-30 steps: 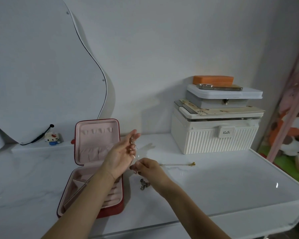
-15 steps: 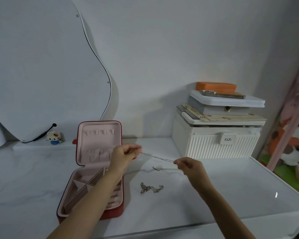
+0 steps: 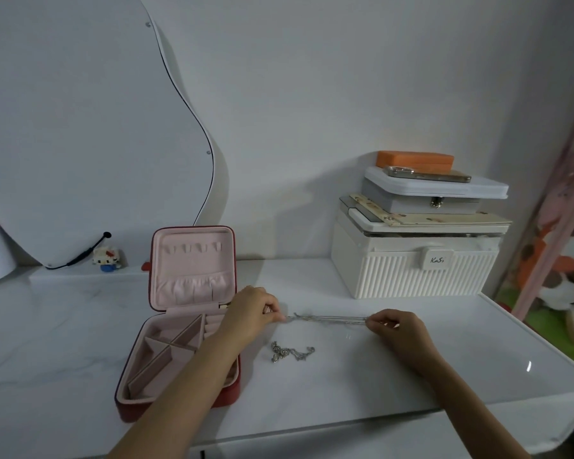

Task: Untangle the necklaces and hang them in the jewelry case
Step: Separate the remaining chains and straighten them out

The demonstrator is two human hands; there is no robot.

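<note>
The left hand [image 3: 251, 309] and right hand [image 3: 393, 327] each pinch an end of a necklace [image 3: 328, 318], stretched above the bench [image 3: 411, 376]. Pulling harder could tighten any knot or snap it.

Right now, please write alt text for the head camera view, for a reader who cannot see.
Two hands, left hand and right hand, stretch a silver necklace above a white table. Another chain lies below; an open pink jewelry case stands left.

Both bare forearms reach forward over the table — the left hand [image 3: 251, 309] knuckles up, its fingertips pinching 1 end of a necklace [image 3: 327, 318], the right hand [image 3: 396, 326] curled, pinching the other end.
</note>
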